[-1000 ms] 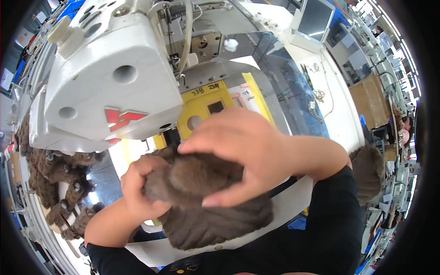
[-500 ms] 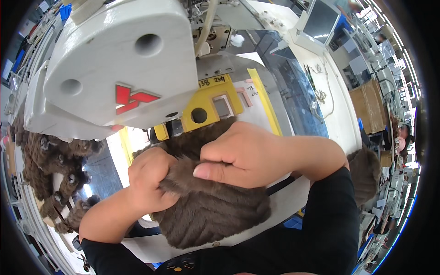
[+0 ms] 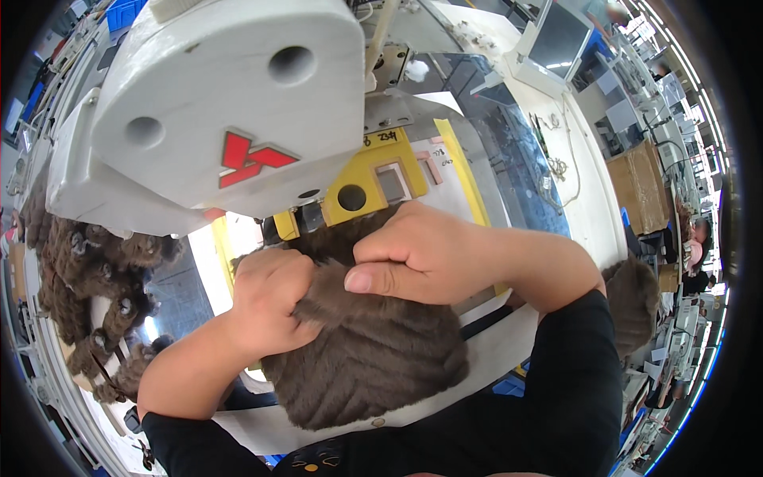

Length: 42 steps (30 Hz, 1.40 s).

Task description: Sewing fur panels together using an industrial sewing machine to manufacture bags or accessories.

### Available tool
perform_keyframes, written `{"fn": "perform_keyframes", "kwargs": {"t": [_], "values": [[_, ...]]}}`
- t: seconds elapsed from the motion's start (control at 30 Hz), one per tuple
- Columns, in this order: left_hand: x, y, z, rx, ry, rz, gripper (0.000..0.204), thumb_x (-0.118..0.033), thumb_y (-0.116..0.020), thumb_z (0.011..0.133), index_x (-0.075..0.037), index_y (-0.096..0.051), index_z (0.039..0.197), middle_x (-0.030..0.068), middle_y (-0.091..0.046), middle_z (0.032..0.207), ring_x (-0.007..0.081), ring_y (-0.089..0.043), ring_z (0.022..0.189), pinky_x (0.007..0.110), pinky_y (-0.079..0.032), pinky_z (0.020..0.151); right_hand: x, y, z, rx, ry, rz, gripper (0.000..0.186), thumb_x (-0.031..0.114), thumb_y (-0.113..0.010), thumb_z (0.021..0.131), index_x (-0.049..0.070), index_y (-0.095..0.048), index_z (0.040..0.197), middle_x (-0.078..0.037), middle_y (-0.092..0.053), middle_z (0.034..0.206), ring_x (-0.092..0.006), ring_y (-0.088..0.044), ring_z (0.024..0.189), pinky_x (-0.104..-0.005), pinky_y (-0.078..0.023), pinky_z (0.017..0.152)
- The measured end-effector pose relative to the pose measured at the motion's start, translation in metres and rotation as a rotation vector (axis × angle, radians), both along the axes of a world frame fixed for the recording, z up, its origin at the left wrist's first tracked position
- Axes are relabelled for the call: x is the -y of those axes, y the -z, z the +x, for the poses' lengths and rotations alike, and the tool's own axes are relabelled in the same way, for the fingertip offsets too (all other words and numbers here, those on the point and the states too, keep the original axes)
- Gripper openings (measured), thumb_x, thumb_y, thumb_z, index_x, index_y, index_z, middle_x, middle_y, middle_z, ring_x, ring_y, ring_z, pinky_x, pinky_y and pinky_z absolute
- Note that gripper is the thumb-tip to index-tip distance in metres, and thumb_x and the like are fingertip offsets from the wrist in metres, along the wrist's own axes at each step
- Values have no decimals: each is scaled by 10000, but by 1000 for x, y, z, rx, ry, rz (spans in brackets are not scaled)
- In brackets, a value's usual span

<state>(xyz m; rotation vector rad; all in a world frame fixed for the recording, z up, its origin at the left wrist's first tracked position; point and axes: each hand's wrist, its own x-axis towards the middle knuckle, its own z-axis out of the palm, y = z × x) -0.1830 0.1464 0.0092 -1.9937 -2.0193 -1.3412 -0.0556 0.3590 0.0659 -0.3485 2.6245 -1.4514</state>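
Note:
A piece of brown plush fabric (image 3: 373, 358) spreads from under the yellow clamp plate (image 3: 373, 179) down over the table's front edge. My left hand (image 3: 274, 302) is closed on a fold of the plush on its left side. Over the same fold, my right hand (image 3: 425, 254) is closed too, with its thumb pressed along the top and pointing left. Between the two hands the pile bunches into a ridge. Part of the fabric beyond the hands is hidden by them and the plate.
A large white sewing machine head (image 3: 222, 103) overhangs the work at upper left. Brown plush pieces (image 3: 95, 278) are heaped on the left, and another plush piece (image 3: 632, 306) lies at far right. A tablet-like screen (image 3: 556, 44) and a cardboard box (image 3: 640, 187) stand at the right.
My view has shifted slightly, so the machine head appears further right. Both hands keep their hold on the plush fold, which looks a little flatter toward me.

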Motion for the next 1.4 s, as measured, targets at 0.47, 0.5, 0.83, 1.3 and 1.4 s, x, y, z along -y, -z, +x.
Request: {"fn": "perform_keyframes", "kwargs": {"t": [0.47,0.5,0.83,1.3,1.4], "values": [[8,2,1,229,-74,97,221,11,-737,662,-33,-666,867,131,-646,767,365,-661,692,387,-536,645,-35,10,22,-39,656,-232,467,470,-576,1061,17,-682,1014,-66,-687,907,-158,-655,794,-305,-537,637],[11,2,1,212,-73,83,221,11,-737,662,-33,-666,867,131,-646,767,365,-661,692,387,-536,645,-36,11,31,-33,646,-225,467,470,-576,1061,17,-682,1014,-66,-687,907,-158,-655,794,-305,-537,637],[23,9,9,-410,-32,260,320,-195,-802,771,9,-637,956,130,-607,835,349,-605,696,455,-530,670,29,39,104,316,911,-688,707,542,-670,990,-23,-598,1409,-108,-678,1211,-148,-601,914,-336,-494,754],[32,-19,41,-741,550,303,140,-133,-693,937,-81,-580,1000,143,-621,849,328,-632,726,481,-547,747,75,32,134,61,940,-625,302,108,-716,904,-16,-689,1178,-117,-753,1066,-205,-674,1004,-360,-512,922],[30,-16,43,-861,526,246,332,-260,-799,868,-43,-578,987,151,-631,907,341,-632,784,538,-531,790,70,33,140,-109,952,-361,296,98,-690,900,27,-689,1188,-148,-753,1093,-243,-685,1024,-372,-509,932]]}}
